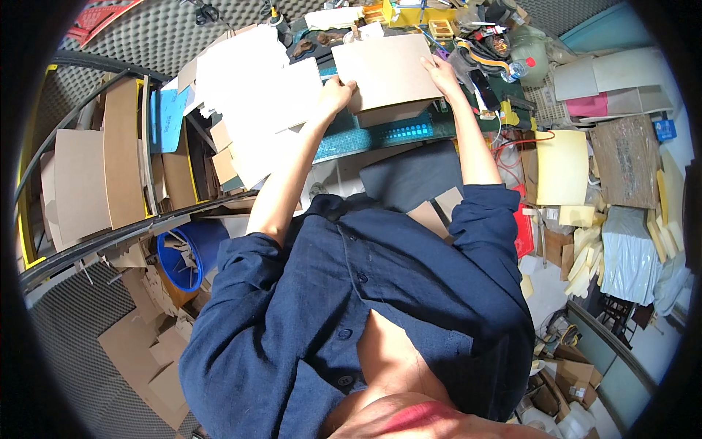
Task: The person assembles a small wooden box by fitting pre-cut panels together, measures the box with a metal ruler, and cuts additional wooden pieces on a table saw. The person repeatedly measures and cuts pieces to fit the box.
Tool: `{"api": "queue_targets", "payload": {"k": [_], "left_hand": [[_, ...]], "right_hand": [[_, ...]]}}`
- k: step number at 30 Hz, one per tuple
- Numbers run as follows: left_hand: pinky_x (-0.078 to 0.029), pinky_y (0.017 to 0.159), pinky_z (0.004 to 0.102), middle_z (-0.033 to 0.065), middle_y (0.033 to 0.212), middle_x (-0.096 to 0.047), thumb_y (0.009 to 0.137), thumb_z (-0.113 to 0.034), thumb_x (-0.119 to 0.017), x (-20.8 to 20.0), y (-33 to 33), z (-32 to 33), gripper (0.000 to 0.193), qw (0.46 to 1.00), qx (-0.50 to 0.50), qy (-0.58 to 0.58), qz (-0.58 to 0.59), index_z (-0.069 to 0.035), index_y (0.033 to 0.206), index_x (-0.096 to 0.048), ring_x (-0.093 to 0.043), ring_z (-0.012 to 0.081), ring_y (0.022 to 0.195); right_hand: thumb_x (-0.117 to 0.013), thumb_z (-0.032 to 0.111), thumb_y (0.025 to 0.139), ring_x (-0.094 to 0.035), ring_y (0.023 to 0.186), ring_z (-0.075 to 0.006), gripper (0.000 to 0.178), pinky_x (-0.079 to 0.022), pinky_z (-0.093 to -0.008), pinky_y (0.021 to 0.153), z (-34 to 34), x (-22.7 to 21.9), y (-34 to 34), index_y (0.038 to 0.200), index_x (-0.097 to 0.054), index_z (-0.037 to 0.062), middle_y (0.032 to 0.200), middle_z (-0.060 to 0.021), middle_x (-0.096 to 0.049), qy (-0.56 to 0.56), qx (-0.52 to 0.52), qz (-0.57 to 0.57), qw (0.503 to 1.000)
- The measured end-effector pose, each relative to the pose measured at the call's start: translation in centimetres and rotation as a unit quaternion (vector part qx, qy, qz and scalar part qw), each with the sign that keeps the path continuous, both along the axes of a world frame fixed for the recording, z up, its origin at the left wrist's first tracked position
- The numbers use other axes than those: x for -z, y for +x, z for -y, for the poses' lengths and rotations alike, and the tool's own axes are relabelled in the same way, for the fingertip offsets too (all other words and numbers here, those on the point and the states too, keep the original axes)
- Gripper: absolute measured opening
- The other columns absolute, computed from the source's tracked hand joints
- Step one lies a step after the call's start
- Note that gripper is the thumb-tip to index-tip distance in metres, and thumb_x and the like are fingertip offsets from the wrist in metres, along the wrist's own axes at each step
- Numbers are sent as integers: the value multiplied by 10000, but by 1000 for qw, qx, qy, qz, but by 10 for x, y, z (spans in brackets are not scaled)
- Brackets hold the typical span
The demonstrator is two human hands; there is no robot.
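The board (pixel 384 67) is between the hands, over the mat (pixel 349 143) (whether they touch is hard to tell); left hand (pixel 338 94) clamps its left edge, right hand (pixel 442 74) its right.

I hold a pale beige, flat rectangular board (pixel 384 69) by its left and right edges, slightly askew, at the frame's upper centre.

The shirt (pixel 439 282) is dark navy with round buttons (pixel 344 334) down its front. Its creased, rolled sleeves (pixel 486 216) end well behind the left hand (pixel 337 95) and right hand (pixel 442 74), both bare; farther back, the collar (pixel 439 344) lies open.
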State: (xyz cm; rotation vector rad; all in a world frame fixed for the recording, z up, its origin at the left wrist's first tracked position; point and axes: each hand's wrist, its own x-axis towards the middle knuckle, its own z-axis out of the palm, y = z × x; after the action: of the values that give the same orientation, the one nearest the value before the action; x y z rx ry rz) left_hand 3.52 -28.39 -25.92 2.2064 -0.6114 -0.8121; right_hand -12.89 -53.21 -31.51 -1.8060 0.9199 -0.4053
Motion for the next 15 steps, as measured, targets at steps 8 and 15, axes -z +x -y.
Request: {"api": "queue_targets", "payload": {"k": [8,15], "left_hand": [[-480,1000,428,229,1212,-677,972,-358,-587,-9,2,-3,486,1000,11,23,-10,18,1279,-609,-651,342,1143],[-479,1003,429,229,1225,-672,973,-382,-587,-9,0,3,507,999,29,35,13,19,1283,-608,-645,343,1154]], "right_hand": [[-623,469,963,-624,1107,-199,586,-461,-328,970,-1,0,-1,1238,-637,-47,1172,-152,-697,-3,-1,-74,997],[-630,495,940,-681,948,-230,581,-505,-358,857,7,13,-6,1129,-672,-52,1006,-166,-727,17,11,-3,1000]]}}
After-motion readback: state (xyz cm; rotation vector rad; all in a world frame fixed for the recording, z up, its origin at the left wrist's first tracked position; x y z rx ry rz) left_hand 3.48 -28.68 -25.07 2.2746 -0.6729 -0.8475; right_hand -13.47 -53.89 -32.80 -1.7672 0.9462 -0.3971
